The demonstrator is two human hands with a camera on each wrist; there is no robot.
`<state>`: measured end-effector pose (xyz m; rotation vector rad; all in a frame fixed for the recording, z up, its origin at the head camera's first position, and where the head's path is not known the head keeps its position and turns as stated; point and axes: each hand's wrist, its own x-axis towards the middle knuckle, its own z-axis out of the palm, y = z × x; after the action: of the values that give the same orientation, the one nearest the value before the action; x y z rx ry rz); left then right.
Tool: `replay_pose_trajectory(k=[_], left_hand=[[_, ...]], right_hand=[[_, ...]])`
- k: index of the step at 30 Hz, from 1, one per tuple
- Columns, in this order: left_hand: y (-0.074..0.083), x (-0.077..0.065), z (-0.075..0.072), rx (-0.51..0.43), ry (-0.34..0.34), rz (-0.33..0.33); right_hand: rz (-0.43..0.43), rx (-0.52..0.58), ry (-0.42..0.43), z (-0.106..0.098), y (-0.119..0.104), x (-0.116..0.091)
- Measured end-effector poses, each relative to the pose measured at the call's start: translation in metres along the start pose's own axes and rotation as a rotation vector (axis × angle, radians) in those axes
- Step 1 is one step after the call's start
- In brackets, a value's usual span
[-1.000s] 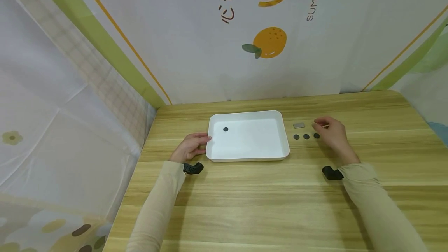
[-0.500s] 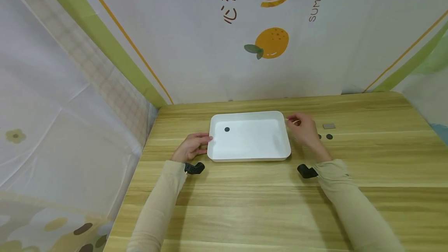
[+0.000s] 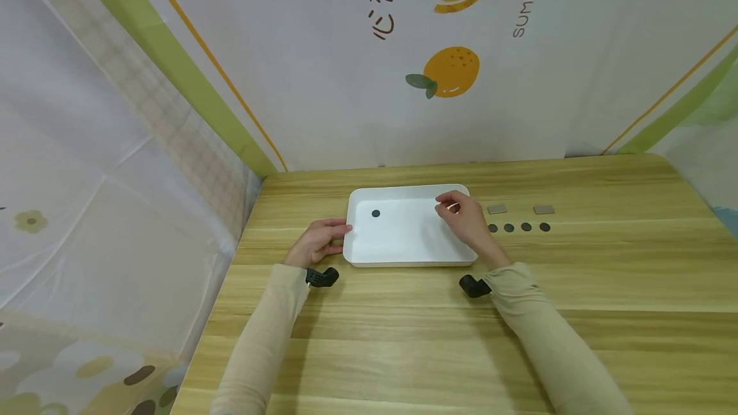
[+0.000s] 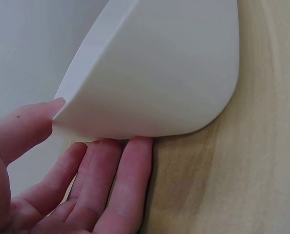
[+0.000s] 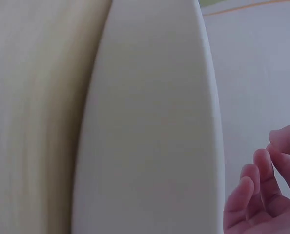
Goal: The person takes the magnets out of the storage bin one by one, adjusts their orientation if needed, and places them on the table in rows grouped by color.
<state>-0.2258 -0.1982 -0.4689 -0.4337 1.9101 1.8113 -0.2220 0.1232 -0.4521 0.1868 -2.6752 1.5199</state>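
My left hand [image 3: 316, 242] grips the left side of a white rectangular tray [image 3: 409, 264]. In the left wrist view its thumb [image 4: 28, 124] lies at the rim and the other fingertips meet the tray's outer wall low down. Over the right part of the tray is my right hand [image 3: 463, 218], thumb and index finger pinched together. A tiny pale edge shows at those fingertips; I cannot tell what kind of piece it is. The right wrist view shows the right hand [image 5: 264, 187] beyond the tray's side wall [image 5: 150, 117]. One dark disc [image 3: 376, 213] lies inside the tray.
Right of the tray, several dark discs [image 3: 509, 227] lie in a row on the wooden table [image 3: 403, 332]. Behind them are two small grey rectangular pieces [image 3: 497, 209], spaced apart. A white printed curtain [image 3: 323, 82] hangs along the table's back edge.
My right hand has moved left from beside the grey pieces to over the tray, uncovering discs and a grey piece on the right. My left hand has stayed on the tray.
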Motion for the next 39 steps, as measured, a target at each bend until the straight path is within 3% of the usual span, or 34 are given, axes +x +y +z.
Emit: replay_pose_trajectory(k=[14,21,27,39], left_hand=[[-0.002,0.0,-0.001,-0.003,-0.009,0.011],[-0.003,-0.001,-0.002,-0.005,-0.03,0.027],[-0.002,-0.001,-0.001,-0.008,-0.026,0.026],[-0.001,-0.001,0.001,-0.01,-0.016,0.026]], right_hand=[[0.022,0.008,-0.119,0.052,-0.006,0.007],[-0.026,-0.002,-0.13,0.071,-0.006,0.01],[-0.084,-0.093,-0.128,0.084,-0.004,0.012],[-0.094,-0.308,-0.204,0.102,-0.013,0.017]])
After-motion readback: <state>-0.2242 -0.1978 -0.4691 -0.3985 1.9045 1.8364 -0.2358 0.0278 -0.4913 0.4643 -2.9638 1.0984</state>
